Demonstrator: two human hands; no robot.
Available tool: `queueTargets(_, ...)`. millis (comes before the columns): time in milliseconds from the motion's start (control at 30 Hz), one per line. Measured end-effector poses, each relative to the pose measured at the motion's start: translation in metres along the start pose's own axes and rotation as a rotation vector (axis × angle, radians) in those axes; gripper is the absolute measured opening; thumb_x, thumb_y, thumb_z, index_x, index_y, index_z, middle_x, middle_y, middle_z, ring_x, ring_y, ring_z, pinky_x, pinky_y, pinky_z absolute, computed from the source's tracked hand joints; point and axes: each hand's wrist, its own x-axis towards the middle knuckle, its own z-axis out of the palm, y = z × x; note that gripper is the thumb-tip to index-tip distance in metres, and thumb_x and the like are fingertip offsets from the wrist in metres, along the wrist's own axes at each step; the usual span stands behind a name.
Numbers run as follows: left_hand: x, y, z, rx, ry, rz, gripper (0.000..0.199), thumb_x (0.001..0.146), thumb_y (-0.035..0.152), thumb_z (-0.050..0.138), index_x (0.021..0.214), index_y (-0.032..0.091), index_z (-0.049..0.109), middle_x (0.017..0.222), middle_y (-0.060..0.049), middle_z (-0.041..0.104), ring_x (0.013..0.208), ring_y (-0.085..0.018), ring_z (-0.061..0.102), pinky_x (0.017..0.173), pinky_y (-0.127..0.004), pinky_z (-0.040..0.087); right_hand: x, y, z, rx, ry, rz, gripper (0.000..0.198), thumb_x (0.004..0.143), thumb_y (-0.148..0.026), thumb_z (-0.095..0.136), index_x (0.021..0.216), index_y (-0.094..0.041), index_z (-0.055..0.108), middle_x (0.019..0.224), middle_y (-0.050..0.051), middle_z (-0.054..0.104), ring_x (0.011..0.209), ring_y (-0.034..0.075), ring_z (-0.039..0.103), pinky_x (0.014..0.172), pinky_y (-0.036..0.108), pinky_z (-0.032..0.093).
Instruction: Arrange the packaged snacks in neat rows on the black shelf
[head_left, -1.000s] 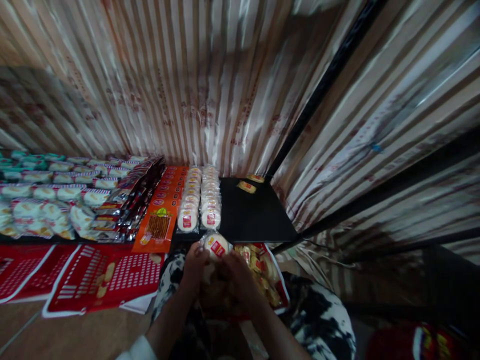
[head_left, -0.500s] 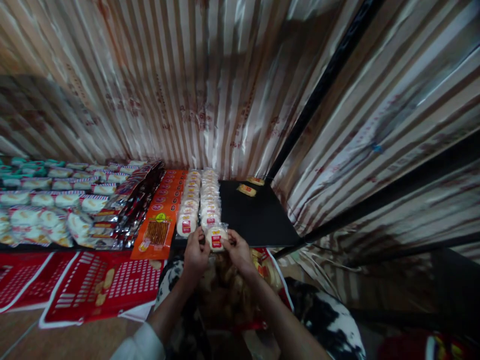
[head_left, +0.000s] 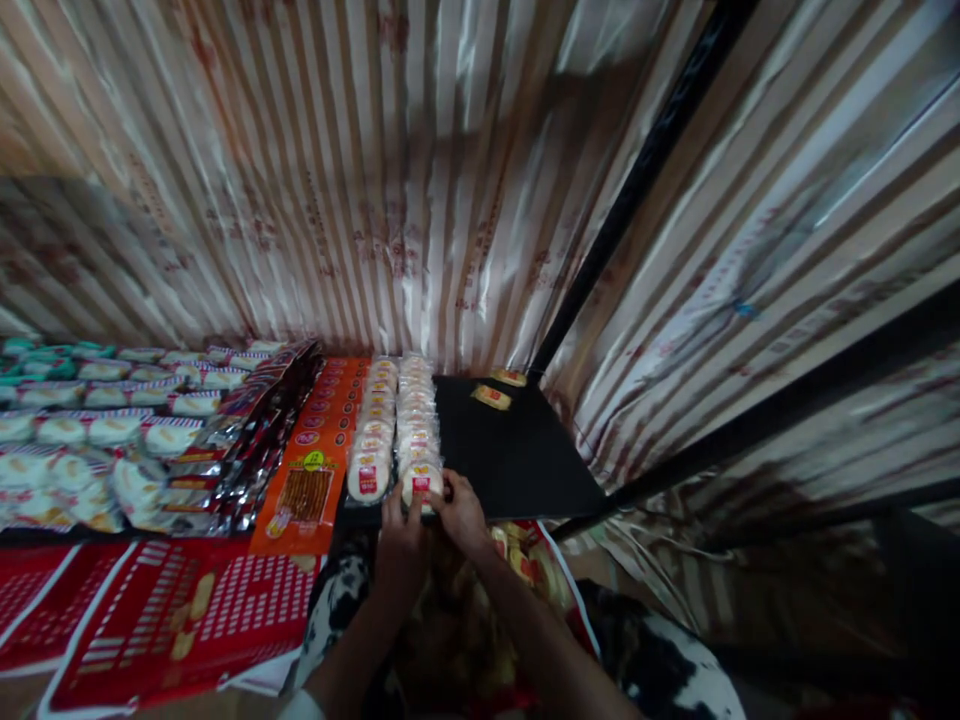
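A round white rice cracker packet (head_left: 421, 482) in clear wrap with a red label lies at the front end of the right-hand row of like packets (head_left: 417, 400). My left hand (head_left: 401, 528) has its fingertips at the packet's front left edge. On its right edge, the closed fingers of my right hand (head_left: 459, 512) grip the wrap. A second row of white packets (head_left: 375, 420) runs alongside on the left, its front packet close to my left fingers. Below my forearms sits a red container (head_left: 574, 590) of yellowish wrapped snacks, largely hidden in shadow.
An orange snack bag (head_left: 304, 490) and dark shiny packs (head_left: 262, 430) lie left of the rows, beyond them many white packets (head_left: 67, 430). Two small yellow packets (head_left: 492, 397) rest on the black shelf (head_left: 517, 460). A black post (head_left: 600, 250) rises behind. Red basket-printed sheeting (head_left: 180, 620) hangs in front.
Both hands have brought the packet back from the shelf's front edge onto the front of the right-hand row. The view has shifted slightly, so the shelf appears lower.
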Motion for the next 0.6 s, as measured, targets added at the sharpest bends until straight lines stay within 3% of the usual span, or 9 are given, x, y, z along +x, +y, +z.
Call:
queueTargets(167,-0.002,-0.004,0.011,-0.092,-0.006,-0.013,0.04,0.085,0.012,0.038,0.123,0.01,0.05,0.13,-0.024,0.04,0.122,-0.031,0.043,0.091,-0.048,0.046,0.0,0.004,0.007,-0.098,0.005,-0.058,0.041,0.072,-0.025,0.059,0.113,-0.018,0.059,0.104,0.011,0.063,0.092,0.023,0.06,0.085,0.034,0.047)
queueTargets(600,0.007,-0.001,0.02,-0.116,0.093,0.036,0.039,0.086,0.012,0.041,0.125,0.012,0.043,0.136,-0.024,0.032,0.129,-0.035,0.032,0.095,-0.052,0.041,0.01,0.008,0.013,-0.109,0.005,-0.064,0.05,0.077,-0.028,0.054,0.125,-0.013,0.051,0.11,0.014,0.059,0.099,0.025,0.057,0.09,0.036,0.045)
